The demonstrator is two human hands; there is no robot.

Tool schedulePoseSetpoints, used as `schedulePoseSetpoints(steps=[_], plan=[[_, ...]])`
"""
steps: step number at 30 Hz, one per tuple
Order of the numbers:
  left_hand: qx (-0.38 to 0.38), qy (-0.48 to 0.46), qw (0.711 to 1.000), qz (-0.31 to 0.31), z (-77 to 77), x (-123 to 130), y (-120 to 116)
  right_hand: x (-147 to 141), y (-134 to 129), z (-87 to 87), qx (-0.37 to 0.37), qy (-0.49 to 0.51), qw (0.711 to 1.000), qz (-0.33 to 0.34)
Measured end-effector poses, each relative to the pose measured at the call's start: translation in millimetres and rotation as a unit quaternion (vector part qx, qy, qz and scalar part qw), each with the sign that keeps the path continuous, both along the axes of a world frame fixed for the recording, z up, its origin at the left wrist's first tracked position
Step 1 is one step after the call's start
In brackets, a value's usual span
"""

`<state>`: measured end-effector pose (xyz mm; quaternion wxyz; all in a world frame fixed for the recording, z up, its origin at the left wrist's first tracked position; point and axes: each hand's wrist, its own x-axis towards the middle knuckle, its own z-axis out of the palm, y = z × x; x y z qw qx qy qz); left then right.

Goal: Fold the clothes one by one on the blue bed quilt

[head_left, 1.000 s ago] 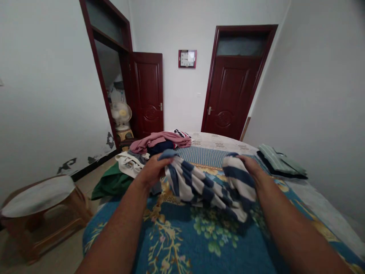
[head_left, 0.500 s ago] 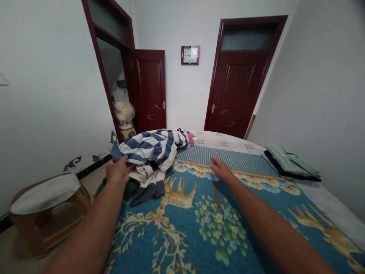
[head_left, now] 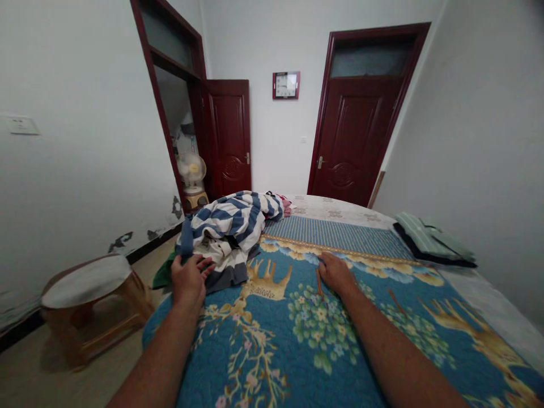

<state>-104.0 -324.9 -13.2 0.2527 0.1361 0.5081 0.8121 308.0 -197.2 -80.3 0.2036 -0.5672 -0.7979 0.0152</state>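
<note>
My left hand [head_left: 190, 279] is at the near edge of a heap of clothes, thumb and fingers apart, touching or just in front of the cloth. On top of the heap lies a blue-and-white striped garment [head_left: 232, 214], its blue edge hanging close to my left fingertips. Beneath it are a white and grey garment [head_left: 232, 271] and a dark green cloth [head_left: 164, 273]. My right hand [head_left: 336, 272] is low over the patterned blue bedspread [head_left: 263, 328], fingers loosely bent and nothing seen in them; the fingertips are partly hidden.
Folded light green clothing [head_left: 433, 238] rests on a dark folded piece at the bed's right side. A wooden stool [head_left: 91, 283] stands on the floor to the left. Beyond the bed are a fan [head_left: 191, 169], an open door [head_left: 229, 133] and a closed door [head_left: 357, 136].
My left hand has come back towards me and right, its fingers spreading off the striped garment's edge. My right hand has lowered towards the bedspread. The view has turned slightly left.
</note>
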Motion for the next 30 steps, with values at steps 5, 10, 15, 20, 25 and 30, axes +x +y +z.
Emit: schedulePoseSetpoints(steps=[5, 10, 15, 20, 25, 30], plan=[[-0.093, 0.118, 0.984, -0.094, -5.4, 46.4, 2.7, 7.2, -9.6, -3.9, 0.015, -0.031, 0.999, -0.014], [-0.127, 0.246, 0.92, -0.279, -8.7, 115.6, 32.7, 14.1, -20.6, -7.3, 0.025, -0.032, 0.998, -0.038], [-0.161, 0.334, 0.872, -0.319, -34.8, 159.2, 60.2, 37.4, -30.5, -3.1, 0.039, -0.019, 0.998, -0.04], [-0.146, 0.506, 0.768, -0.365, -51.6, 146.1, 71.2, 109.0, -18.9, -3.5, 0.046, 0.015, 0.994, -0.101], [-0.17, 0.546, 0.733, -0.369, -42.7, 142.2, 69.1, 197.4, -5.1, -9.3, 0.157, 0.123, 0.957, -0.212], [-0.158, 0.601, 0.697, -0.358, -42.7, 149.2, 67.2, 254.3, 13.9, -12.0, 0.228, 0.241, 0.881, -0.338]])
